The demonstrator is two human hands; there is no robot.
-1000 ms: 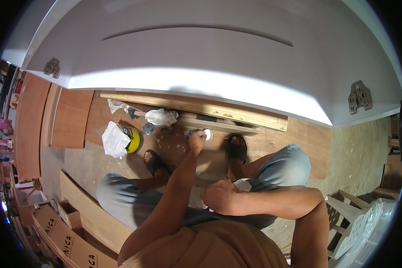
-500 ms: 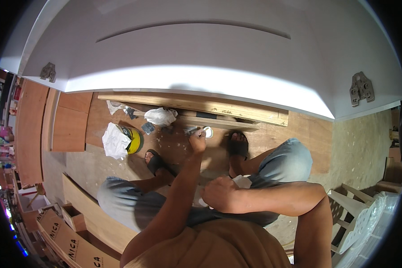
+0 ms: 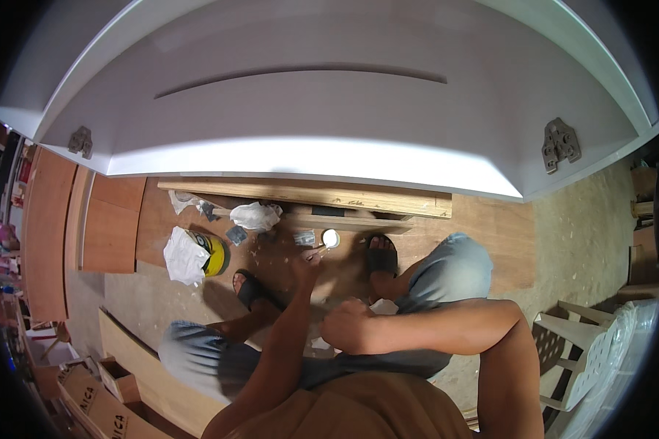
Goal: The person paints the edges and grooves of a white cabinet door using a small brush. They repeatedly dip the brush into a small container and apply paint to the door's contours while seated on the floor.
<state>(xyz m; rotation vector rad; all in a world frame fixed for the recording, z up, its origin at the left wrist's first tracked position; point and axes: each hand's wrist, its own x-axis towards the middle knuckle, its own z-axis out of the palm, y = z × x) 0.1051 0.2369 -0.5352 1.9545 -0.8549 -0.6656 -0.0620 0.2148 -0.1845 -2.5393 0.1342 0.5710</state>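
The white cabinet [image 3: 307, 121] loomed largest, overhanging the floor work, so a careless rise might have knocked the head on its edge. Below it ran a timber beam [image 3: 307, 197], with little clearance for the knuckles. The yellow can [image 3: 216, 257], draped in white material, stood left of the feet, where a swinging knee could have tipped it. The right sandal [image 3: 381, 256] was near the small pot; a shift of that foot seemed likeliest to upset it. The right hand [image 3: 348, 327] lay back-up, fingers hidden: how far closed it was, or whether it gripped the white sheet [image 3: 384, 307] beside it, I could not tell. The left hand [image 3: 307, 265] appeared pinched on a thin stick [image 3: 318, 250], reaching toward the open round pot [image 3: 330, 238] on the floor; a loose pinch or hard nudge could have tipped the pot and spilled its white contents.
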